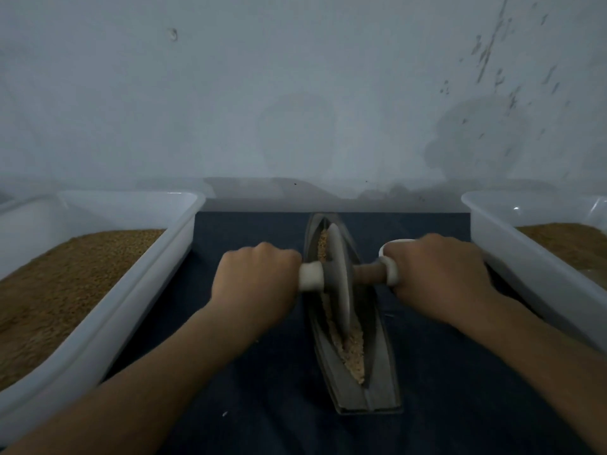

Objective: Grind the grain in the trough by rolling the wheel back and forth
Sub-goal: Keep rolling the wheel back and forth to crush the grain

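Note:
A narrow grey boat-shaped trough lies lengthwise on a dark blue cloth in the middle. Pale crushed grain fills its near half, and a little shows at the far end beside the wheel. A grey disc wheel stands upright in the trough, somewhat beyond its middle. A wooden axle with pale wrapped ends runs through the wheel. My left hand grips the left end of the axle. My right hand grips the right end. Both fists are closed around the handle.
A white plastic tub of brown grain stands on the left. A second white tub with grain stands on the right. A pale wall rises just behind the trough. The dark blue cloth covers the floor between the tubs.

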